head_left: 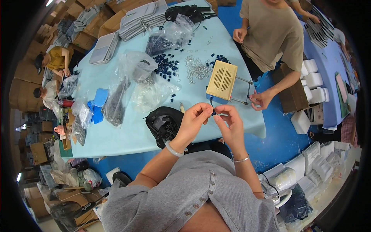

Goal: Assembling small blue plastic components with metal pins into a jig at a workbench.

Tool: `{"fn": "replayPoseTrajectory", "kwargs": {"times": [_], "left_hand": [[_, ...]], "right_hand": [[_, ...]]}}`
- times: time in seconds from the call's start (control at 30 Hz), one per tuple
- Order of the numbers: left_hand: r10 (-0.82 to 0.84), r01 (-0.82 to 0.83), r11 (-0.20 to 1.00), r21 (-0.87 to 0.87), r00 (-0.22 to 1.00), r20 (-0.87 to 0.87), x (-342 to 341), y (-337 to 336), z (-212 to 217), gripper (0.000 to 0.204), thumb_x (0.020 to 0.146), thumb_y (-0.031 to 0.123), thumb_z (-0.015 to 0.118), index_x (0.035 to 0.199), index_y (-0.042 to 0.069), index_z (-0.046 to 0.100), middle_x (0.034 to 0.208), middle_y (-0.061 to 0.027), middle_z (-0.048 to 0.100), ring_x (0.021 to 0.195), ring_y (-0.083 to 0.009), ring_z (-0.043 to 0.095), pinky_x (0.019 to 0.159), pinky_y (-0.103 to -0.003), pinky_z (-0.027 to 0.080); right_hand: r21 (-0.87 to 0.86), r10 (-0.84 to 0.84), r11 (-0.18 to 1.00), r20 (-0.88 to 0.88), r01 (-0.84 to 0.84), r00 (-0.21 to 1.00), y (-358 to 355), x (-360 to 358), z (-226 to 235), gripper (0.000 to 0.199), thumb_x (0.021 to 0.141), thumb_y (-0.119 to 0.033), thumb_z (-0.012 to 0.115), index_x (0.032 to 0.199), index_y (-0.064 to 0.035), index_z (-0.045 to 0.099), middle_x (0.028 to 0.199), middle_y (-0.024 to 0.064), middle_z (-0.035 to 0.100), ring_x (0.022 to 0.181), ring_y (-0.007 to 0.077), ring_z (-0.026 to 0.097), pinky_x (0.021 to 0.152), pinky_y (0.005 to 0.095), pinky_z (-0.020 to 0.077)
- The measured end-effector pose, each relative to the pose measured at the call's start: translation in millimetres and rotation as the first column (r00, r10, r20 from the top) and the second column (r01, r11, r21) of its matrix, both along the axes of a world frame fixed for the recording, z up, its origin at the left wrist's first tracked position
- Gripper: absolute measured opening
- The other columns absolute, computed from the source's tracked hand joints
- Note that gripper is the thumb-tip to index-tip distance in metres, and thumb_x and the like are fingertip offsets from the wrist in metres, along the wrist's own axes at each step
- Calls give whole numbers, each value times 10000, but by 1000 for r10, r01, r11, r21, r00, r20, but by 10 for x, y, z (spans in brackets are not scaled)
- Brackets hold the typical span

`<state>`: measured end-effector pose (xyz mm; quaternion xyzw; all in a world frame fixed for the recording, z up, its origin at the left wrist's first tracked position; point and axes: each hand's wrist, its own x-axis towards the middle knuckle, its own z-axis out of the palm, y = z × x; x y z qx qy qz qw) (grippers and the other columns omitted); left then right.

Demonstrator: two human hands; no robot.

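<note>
Up close over the near edge of the light blue table (pixel 127 135), the left hand (pixel 193 118) and the right hand (pixel 231 123) meet, fingertips pinched together on a small dark blue clip (pixel 213 112) with a thin metal ring at it, held just above the tabletop. Just beyond the hands stands a beige slotted box (pixel 222 80); loose blue clips (pixel 167 65) and metal rings (pixel 196 69) lie farther out. A black bag (pixel 164 124) sits left of the hands. Across the table, another person's hand (pixel 261 99) rests near a wire frame.

On the table (pixel 127 135), a bundle of straps (pixel 164 123) lies at the near edge left of both raised hands, a vented box (pixel 222 80) just beyond them, metal rings (pixel 196 69) left of it, and stacked pads (pixel 141 17) at the far end.
</note>
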<state>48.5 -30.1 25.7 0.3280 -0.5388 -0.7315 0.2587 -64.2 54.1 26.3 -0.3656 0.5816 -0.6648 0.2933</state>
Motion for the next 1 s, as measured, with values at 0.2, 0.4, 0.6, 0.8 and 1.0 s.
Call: {"fn": "replayPoseTrajectory", "kwargs": {"times": [0.2,0.4,0.6,0.8,1.0], "left_hand": [[135,-63,931,360,974,-179,-68,67,-21,132,881,180,593,914,52,598,759,42,522,639,-37,412,554,-173,329],[121,-54,921,386,981,-151,-41,51,-23,155,868,181,610,938,42,613,773,29,543,664,-47,453,565,-179,353],[26,17,932,361,993,-112,-7,-18,-44,206,858,185,619,982,21,626,817,10,586,728,-56,518,592,-182,381],[-55,51,998,34,992,117,-10,-53,33,175,862,152,606,964,14,639,778,8,613,709,-46,546,586,-189,409],[-29,39,997,-71,991,128,-89,30,-42,133,863,123,600,924,8,631,773,9,612,688,-36,536,568,-172,405]], "right_hand": [[110,28,993,131,-43,991,27,-15,-79,159,811,-32,639,945,13,567,836,29,601,761,80,575,698,214,479],[120,62,987,314,-104,947,41,-76,-34,115,829,-42,625,913,11,567,813,6,593,737,59,555,673,194,458],[124,116,976,393,-178,912,68,-149,-24,95,838,-55,616,896,3,568,791,-2,586,701,42,528,633,178,429],[181,137,962,330,-205,934,109,-195,-28,92,840,-55,613,896,0,567,785,-11,581,696,40,519,632,173,423],[110,79,985,390,-131,918,74,-124,-61,120,836,-63,622,919,-6,557,822,-4,573,735,53,527,651,191,439]]}}
